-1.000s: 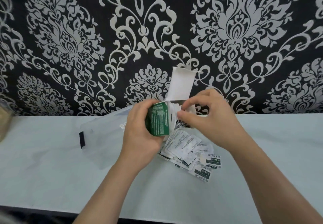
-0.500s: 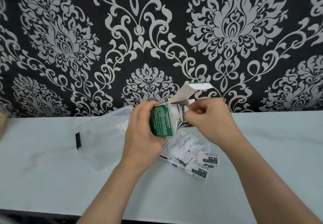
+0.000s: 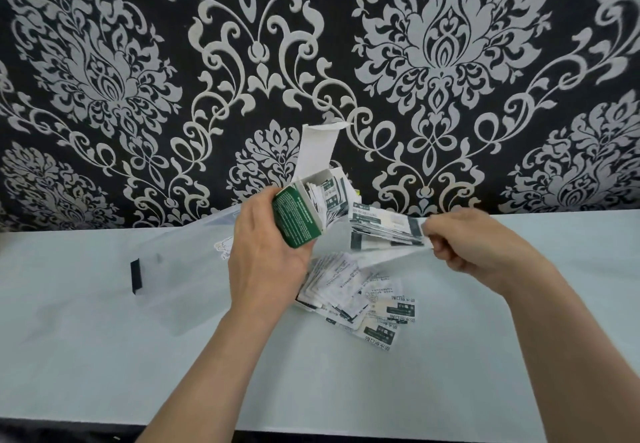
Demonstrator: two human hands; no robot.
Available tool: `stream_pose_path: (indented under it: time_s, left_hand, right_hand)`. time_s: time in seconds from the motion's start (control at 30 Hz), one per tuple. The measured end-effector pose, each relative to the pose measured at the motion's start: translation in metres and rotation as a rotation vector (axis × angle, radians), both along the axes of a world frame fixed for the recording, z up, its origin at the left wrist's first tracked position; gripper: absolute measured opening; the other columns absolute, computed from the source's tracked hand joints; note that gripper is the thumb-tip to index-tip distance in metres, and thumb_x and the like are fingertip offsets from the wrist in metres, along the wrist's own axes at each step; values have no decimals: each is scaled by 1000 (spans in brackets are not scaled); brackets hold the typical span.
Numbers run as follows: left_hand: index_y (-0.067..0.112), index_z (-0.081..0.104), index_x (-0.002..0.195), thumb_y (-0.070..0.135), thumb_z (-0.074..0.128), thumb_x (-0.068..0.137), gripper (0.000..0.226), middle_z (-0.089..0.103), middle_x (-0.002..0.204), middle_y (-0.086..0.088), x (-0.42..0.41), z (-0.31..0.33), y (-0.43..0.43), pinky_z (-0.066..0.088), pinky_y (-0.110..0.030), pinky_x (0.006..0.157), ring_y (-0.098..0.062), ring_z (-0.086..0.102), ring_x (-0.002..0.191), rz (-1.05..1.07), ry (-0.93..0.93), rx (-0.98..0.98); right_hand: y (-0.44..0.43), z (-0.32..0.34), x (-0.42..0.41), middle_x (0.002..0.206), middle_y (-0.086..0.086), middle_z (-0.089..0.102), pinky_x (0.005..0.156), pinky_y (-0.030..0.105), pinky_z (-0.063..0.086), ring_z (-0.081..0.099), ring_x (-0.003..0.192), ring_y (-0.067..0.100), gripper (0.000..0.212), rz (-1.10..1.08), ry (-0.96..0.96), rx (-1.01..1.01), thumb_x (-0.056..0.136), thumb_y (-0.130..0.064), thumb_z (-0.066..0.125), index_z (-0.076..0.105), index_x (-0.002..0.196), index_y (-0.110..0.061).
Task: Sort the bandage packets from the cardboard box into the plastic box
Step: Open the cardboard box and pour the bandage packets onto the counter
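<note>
Gripping the carton [image 3: 297, 221] in your left hand [image 3: 266, 262] with its mouth tilted right lets your right hand [image 3: 485, 245] fingers [image 3: 437, 235] pinch out a wad of packets [image 3: 384, 229]; others lie piled [image 3: 360, 304] on the table [image 3: 450, 390], the plastic box [image 3: 180, 269] waiting left.

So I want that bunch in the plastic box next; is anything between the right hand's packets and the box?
Yes. The left hand, holding the cardboard box, sits between the packets in the right hand and the clear plastic box. Loose packets lie on the table below.
</note>
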State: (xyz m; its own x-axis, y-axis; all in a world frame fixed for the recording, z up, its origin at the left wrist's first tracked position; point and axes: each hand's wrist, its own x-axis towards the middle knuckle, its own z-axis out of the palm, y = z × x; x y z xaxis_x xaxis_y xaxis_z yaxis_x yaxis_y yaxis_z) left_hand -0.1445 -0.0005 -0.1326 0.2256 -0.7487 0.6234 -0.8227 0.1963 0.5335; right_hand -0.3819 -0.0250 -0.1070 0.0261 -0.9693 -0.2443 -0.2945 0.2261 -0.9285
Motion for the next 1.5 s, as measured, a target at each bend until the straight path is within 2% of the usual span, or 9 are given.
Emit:
stream_pose_path:
  time_s: [0.37,0.53,0.63,0.73,0.93,1.1,1.23,1.37,1.5]
  left_hand:
    - [20,40,131,24,84,68,78,49,121,2,2,-1,1,44,-33,83,-18,49,109,-18,-10,17]
    - [23,38,131,27,85,65,80,47,117,8,-1,1,3,48,-38,86,-16,50,105,-74,30,56]
    - [27,38,128,29,84,65,77,47,113,11,-3,2,3,50,-38,83,-13,51,100,-129,40,64]
    - [37,38,122,33,85,63,75,53,109,18,-8,5,6,51,-32,78,-4,54,94,-225,116,130]
    - [22,57,109,24,80,57,57,68,90,26,-17,2,5,49,-12,69,7,64,85,-451,456,274]
    - [14,67,104,-9,79,66,46,75,94,7,-21,-1,5,53,-18,75,-11,69,92,-566,586,388]
    - [32,46,129,-6,63,63,78,61,122,7,-16,14,8,54,-27,85,-11,60,111,-622,760,283]
    - [22,62,102,4,62,73,34,62,99,8,-16,24,14,47,-22,71,-9,58,87,-370,273,-164]
    - [22,72,97,27,66,86,13,68,84,9,-32,13,8,47,-31,68,-12,55,75,-264,-145,5]
  right_hand:
    - [-22,-33,14,78,5,59,75,33,47,57,76,24,38,8,748,-28,93,-42,50,64,86,-8]
    - [-13,-21,27,105,-1,61,63,24,41,58,81,15,25,108,360,-217,92,-34,58,63,115,-23]
    - [-10,-34,36,135,-2,52,89,30,44,57,119,21,43,349,528,-115,94,-35,56,48,136,-31]
    - [-12,-33,37,137,-1,54,101,43,44,59,115,20,45,318,595,-200,94,-29,55,46,138,-31]
    - [10,9,16,143,-16,46,102,42,46,45,131,6,95,467,-210,-402,68,-2,74,33,142,-46]
    - [15,9,24,120,4,65,91,40,55,61,114,21,82,557,-193,-416,69,13,77,43,133,-25]
    - [6,2,28,110,-12,65,87,36,54,62,107,11,67,318,26,-598,63,-15,86,51,117,-34]
    - [6,2,31,104,-21,56,84,30,50,57,100,2,57,220,247,-692,67,-12,77,54,114,-34]
    - [7,0,42,103,-14,59,79,39,52,58,97,9,53,221,320,-756,68,-15,76,53,112,-33]
